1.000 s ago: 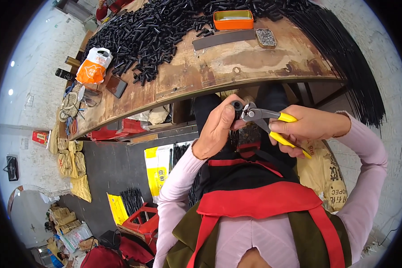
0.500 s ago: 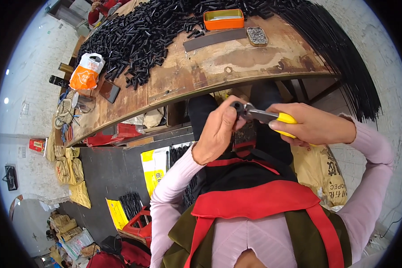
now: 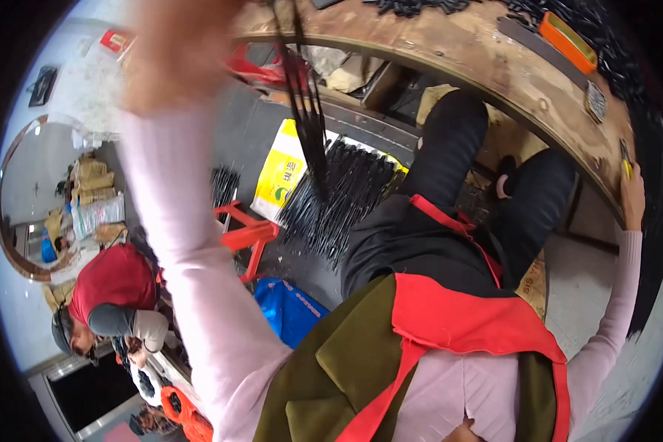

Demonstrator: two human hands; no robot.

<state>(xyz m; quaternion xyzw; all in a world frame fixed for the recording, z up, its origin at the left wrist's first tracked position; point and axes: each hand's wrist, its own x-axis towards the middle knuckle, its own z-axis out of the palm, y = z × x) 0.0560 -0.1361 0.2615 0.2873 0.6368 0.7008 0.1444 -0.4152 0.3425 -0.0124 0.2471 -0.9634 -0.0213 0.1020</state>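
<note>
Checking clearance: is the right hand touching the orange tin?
Apart. The head view shows tabletop between the right hand and the orange tin.

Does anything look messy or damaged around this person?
Nothing alarming, just untidy. The table looks scuffed and patchy, so well worn. Black strands droop past its right side, and by the floor a black pile ends raggedly rather than in a neat line. Nothing looks clearly broken.

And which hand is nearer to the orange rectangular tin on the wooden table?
Right. The right hand is at the table's edge, this side of the tin; the blurred left hand is far left of it.
</note>
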